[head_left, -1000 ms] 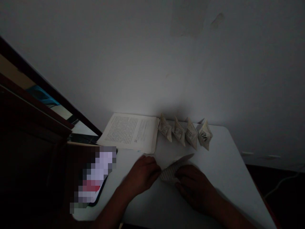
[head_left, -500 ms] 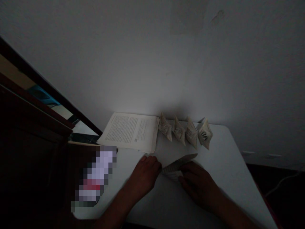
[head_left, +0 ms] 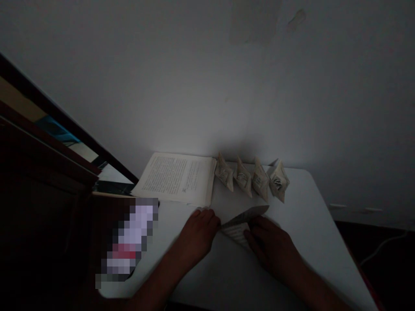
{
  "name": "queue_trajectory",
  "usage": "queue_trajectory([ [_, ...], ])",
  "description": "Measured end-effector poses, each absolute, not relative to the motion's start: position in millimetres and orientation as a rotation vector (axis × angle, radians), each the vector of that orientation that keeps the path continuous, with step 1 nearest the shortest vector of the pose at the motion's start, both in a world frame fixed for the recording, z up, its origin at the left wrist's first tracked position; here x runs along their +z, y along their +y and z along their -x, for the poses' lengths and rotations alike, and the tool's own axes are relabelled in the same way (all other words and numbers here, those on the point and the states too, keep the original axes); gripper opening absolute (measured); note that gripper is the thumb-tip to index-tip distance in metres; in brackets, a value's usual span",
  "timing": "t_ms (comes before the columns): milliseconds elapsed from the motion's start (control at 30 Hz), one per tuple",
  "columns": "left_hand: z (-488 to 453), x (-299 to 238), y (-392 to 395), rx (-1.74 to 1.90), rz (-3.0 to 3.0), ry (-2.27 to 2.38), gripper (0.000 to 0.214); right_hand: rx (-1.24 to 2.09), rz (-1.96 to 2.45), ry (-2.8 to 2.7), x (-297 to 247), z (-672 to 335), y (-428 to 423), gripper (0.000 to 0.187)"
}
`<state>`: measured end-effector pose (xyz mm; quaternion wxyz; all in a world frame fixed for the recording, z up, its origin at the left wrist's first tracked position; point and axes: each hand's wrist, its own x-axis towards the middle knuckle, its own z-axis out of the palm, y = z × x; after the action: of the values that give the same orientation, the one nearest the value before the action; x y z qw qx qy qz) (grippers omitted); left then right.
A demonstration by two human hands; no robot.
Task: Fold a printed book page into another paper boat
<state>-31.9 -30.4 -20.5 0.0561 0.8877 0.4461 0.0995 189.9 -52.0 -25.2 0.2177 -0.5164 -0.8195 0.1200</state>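
Note:
A folded sheet of printed paper point(head_left: 234, 233) stands between my hands above the near part of the table, its two layers parted in a V. My left hand point(head_left: 203, 229), fingers curled together, pinches its pointed left end. Around the right side of the sheet my right hand point(head_left: 267, 239) is closed, the thumb on the near layer and the fingers behind, partly hidden. Beyond them several folded paper boats point(head_left: 243, 178) stand in a row on the white table point(head_left: 300, 216).
Left of the boats lies a stack of printed pages point(head_left: 175, 177). A pixelated, phone-like object point(head_left: 129, 239) rests at the table's left edge. The wall point(head_left: 194, 86) rises right behind the table, and a pale cable point(head_left: 379, 250) runs at the right.
The near layer of the folded paper has spread and now shows more of its printed face. My right hand has shifted slightly; my left hand stays almost in place.

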Motion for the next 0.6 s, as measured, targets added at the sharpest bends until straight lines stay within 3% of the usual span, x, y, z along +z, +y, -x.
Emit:
queue_trajectory([
  [600,25,-22,-38,0.555,-2.498,1.394,0.016,0.309,1.511,-2.228,-33,-192,-51,0.029],
])
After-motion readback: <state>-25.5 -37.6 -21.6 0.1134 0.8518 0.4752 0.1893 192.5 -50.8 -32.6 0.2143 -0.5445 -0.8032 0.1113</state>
